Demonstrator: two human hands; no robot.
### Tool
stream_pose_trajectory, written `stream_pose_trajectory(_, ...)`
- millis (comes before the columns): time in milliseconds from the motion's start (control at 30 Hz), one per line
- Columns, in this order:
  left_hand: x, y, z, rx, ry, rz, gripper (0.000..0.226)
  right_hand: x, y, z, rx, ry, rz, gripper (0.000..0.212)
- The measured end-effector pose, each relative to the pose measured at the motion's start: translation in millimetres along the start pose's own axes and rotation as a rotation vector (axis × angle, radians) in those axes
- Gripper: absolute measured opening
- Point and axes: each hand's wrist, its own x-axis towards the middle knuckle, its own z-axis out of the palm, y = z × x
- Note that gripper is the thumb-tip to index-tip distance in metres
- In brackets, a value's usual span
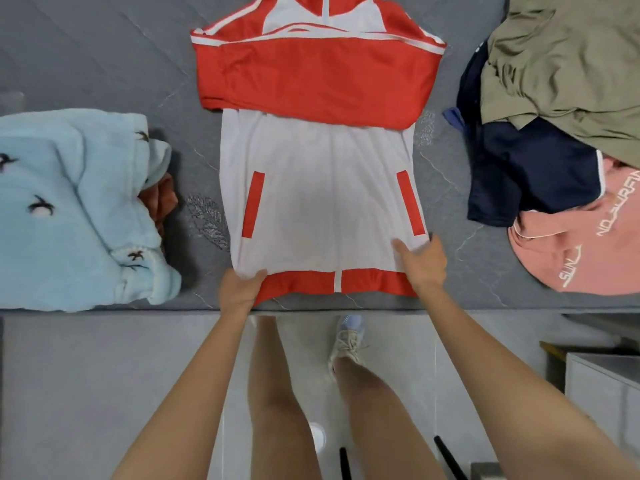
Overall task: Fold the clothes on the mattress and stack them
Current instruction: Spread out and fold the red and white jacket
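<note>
A red and white jacket (318, 188) lies flat in the middle of the grey mattress (104, 64), its red sleeves folded across the chest and its red hem toward me. My left hand (240, 287) pinches the hem's left corner. My right hand (420, 263) grips the hem's right corner, thumb on the white fabric. To the left sits a folded light blue fleece (76, 209) on top of a rust-coloured garment (164, 202). On the right lies an unfolded heap: an olive garment (568, 64), a navy one (530, 171) and a pink sweatshirt (575, 251).
The mattress edge (138, 308) runs across the view just below my hands. Below it is pale tiled floor (86, 393) with my legs and a sneaker (348, 341). A white cabinet (602, 386) stands at the lower right.
</note>
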Motion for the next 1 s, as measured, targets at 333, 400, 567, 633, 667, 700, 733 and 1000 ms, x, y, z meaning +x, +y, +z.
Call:
stream_pose_trajectory(333,-36,57,14,-0.397,-0.02,0.232,0.028,-25,-44,12,0.35,-0.239,0.011,0.032)
stream_pose_trajectory(400,-35,82,14,-0.513,-0.061,0.227,0.028,-28,-64,15,0.436,-0.231,-0.019,0.032)
stream_pose_trajectory(567,-20,145,7,-0.716,-0.101,0.23,0.026,-25,-122,14,0.586,-0.205,-0.013,0.036)
stream_pose_trajectory(633,-11,169,2,-0.773,-0.138,0.209,0.02,-21,-147,12,0.621,-0.198,0.001,0.043)
stream_pose_trajectory(667,-6,181,-1,-0.807,-0.168,0.198,0.017,-19,-160,11,0.646,-0.196,0.004,0.038)
stream_pose_trajectory(700,1,194,-5,-0.84,-0.198,0.186,0.014,-15,-172,12,0.685,-0.201,0.012,0.03)
stream_pose_trajectory(733,8,205,-10,-0.874,-0.223,0.167,0.014,-13,-184,12,0.732,-0.217,0.024,0.019)
stream_pose_trajectory(1000,56,283,-52,-0.995,-0.364,0.125,0.035,8,-271,11,1.039,-0.163,0.1,0.008)
